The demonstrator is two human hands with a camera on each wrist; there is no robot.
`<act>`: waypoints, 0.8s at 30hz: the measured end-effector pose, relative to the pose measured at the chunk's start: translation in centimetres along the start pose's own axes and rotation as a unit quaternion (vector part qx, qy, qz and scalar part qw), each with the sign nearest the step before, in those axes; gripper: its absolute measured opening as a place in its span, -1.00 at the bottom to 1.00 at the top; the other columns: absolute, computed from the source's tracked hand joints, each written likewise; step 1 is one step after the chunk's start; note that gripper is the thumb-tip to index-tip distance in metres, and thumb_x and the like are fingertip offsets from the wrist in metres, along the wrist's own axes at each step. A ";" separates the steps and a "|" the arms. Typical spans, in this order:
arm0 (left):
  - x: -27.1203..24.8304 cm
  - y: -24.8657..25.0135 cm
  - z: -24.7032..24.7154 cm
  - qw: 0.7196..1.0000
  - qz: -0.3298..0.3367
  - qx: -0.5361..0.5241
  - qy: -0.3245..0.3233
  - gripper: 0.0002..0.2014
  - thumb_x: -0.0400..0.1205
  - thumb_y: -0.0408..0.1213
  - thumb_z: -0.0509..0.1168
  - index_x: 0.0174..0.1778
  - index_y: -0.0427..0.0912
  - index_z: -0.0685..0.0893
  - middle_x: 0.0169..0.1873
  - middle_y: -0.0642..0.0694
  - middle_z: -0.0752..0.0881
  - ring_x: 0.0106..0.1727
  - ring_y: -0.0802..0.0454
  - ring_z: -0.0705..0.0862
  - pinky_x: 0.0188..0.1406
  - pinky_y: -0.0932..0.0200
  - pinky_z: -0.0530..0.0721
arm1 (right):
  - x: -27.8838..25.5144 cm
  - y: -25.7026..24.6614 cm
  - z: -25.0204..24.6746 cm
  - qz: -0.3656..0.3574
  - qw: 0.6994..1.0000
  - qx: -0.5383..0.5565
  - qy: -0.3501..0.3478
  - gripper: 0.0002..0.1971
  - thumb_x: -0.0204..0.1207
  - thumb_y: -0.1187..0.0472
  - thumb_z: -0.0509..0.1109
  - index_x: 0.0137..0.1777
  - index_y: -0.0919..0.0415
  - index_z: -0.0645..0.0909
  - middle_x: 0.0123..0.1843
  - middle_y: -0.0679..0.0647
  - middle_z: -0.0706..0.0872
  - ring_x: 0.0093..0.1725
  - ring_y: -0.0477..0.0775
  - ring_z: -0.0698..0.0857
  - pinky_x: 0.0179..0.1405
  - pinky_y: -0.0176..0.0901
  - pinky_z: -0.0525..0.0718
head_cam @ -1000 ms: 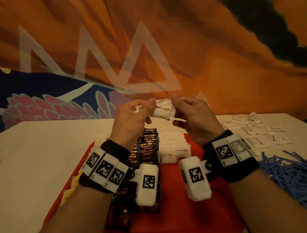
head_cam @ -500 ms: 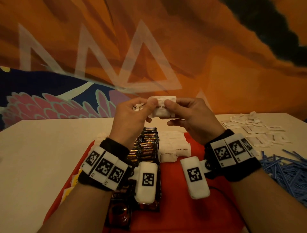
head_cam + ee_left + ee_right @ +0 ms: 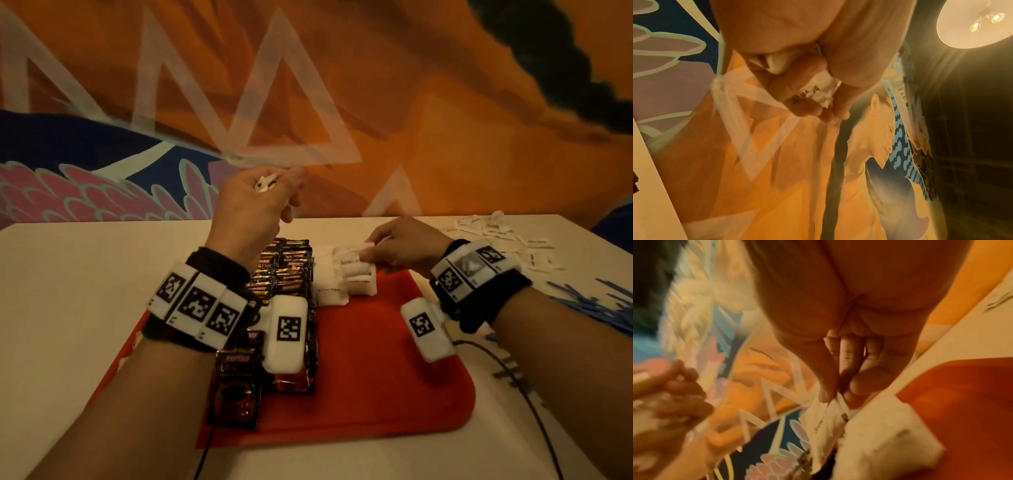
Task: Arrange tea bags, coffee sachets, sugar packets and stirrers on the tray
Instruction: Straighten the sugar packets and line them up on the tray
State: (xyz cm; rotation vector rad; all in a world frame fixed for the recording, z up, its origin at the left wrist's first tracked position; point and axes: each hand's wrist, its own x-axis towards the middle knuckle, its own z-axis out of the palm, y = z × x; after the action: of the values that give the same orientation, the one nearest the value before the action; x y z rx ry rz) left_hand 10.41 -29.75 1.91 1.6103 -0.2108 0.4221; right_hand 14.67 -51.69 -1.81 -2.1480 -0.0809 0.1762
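Coffee sachets (image 3: 291, 270) and sugar packets (image 3: 346, 277) line the far tray (image 3: 394, 370); right hand (image 3: 404, 250) pinches one packet there, left hand (image 3: 253, 205) grips spares (image 3: 818, 91); stirrers (image 3: 596, 305) wait on the right.

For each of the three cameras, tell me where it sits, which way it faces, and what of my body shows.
Head: on the head, looking forward and down at the red tray; both forearms, left hand, right hand.
Left wrist: along the left hand toward the mural wall; fingers grip crumpled sugar packets.
Right wrist: along the right hand down at the tray; fingertips pinch a brown sugar packet.
Shared: the head and right wrist views both show this packet, the tray and both hands.
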 end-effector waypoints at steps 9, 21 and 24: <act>-0.2 0.5 0.0 1.000 -0.004 -0.011 -0.010 -0.81 0.69 -0.13 0.37 -0.18 -0.13 0.72 -0.38 -0.02 0.68 -0.44 0.10 0.55 -0.62 0.25 0.32 | 1.4 2.1 1.1 0.084 0.985 -0.142 -0.048 -0.72 0.46 0.19 0.60 0.11 0.30 0.76 0.08 0.25 0.81 -0.06 0.11 0.75 0.06 -0.03 0.73; -0.3 0.5 -0.3 1.000 -0.005 -0.004 -0.019 -0.79 0.69 -0.10 0.35 -0.14 -0.15 0.72 -0.32 -0.04 0.68 -0.39 0.10 0.56 -0.66 0.31 0.34 | 1.3 -0.1 1.7 -0.028 0.906 -0.421 -0.029 -0.61 0.37 -0.09 0.63 -0.01 0.12 0.58 -0.01 0.04 0.69 -0.03 0.08 0.64 -0.15 -0.10 0.60; -0.3 0.5 -0.2 1.000 -0.009 -0.007 -0.023 -0.78 0.70 -0.09 0.34 -0.13 -0.16 0.71 -0.32 -0.03 0.68 -0.41 0.12 0.56 -0.65 0.33 0.36 | 1.2 -0.4 2.0 -0.051 0.911 -0.403 -0.071 -0.75 0.38 0.03 0.65 -0.02 0.03 0.70 0.01 -0.02 0.75 0.02 0.02 0.69 -0.01 -0.12 0.66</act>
State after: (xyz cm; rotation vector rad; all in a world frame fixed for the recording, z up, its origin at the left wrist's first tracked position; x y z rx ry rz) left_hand 9.92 -29.61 2.26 1.6079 -0.2335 0.3702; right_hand 15.58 -49.59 -2.66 -2.9434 -0.4111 0.2709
